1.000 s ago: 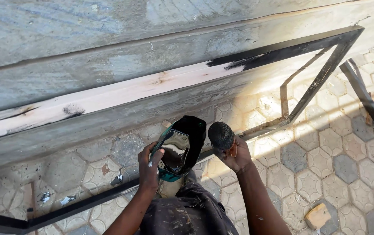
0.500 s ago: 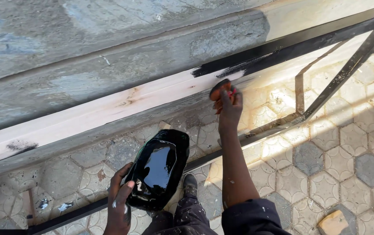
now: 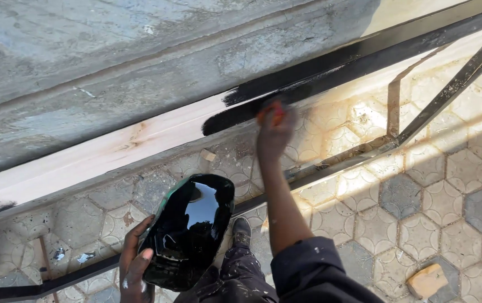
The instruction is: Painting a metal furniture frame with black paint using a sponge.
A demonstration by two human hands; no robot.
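Note:
A long pale wooden plank (image 3: 112, 148) runs slantwise across a black metal frame (image 3: 443, 95); its right part is coated in black paint (image 3: 286, 95). My right hand (image 3: 274, 126) is raised to the plank and grips a paint applicator with an orange handle, blurred, pressed against the edge of the black coat. My left hand (image 3: 134, 264) holds a cut-open container (image 3: 187, 230) full of glossy black paint, low and to the left, near my knee.
A grey concrete wall (image 3: 140, 62) rises behind the plank. Hexagonal paving stones (image 3: 448, 185) cover the ground. A lower frame bar (image 3: 83, 275) crosses near my shoe (image 3: 241, 230). A tan block (image 3: 427, 280) lies at bottom right; scraps lie at bottom left.
My right hand lifted from the paint container up to the plank and spread the black coat farther left. My left hand lowered the container.

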